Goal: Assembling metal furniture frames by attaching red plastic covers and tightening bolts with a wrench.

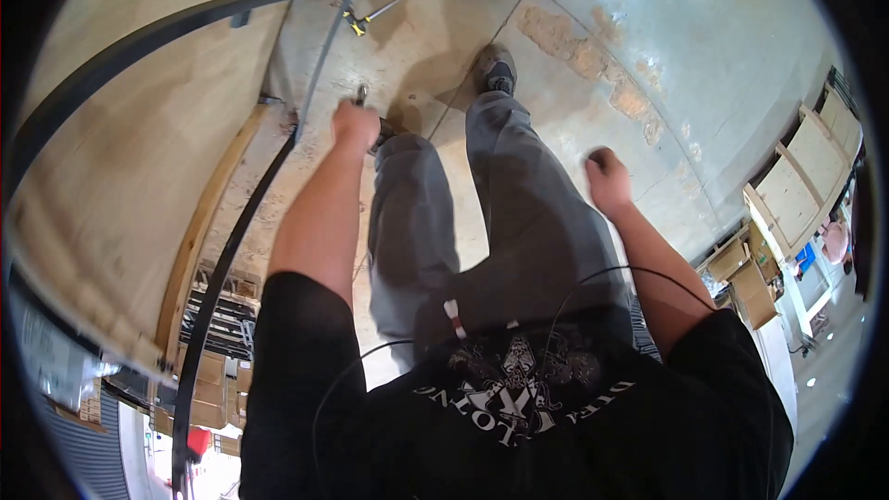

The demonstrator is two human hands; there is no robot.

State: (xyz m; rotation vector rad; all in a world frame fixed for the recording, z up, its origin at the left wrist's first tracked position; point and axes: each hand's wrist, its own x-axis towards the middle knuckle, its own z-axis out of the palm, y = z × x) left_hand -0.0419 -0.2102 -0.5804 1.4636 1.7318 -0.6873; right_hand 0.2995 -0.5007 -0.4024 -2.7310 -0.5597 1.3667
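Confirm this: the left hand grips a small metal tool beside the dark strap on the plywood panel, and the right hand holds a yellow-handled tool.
Not quite. In the head view the right hand is a closed fist holding nothing visible; the yellow-handled tool lies on the concrete floor. The left hand does grip a small metal tool beside the dark strap on the plywood panel.

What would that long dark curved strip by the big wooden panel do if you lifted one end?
The dark strip is long, thin and already bowed, so it would probably flex and sag. It looks like metal banding, likely springy, with edges that may be sharp.

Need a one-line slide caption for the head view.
Person walking on a concrete floor, left hand gripping a small metal tool beside a plywood panel; right hand fisted, empty.
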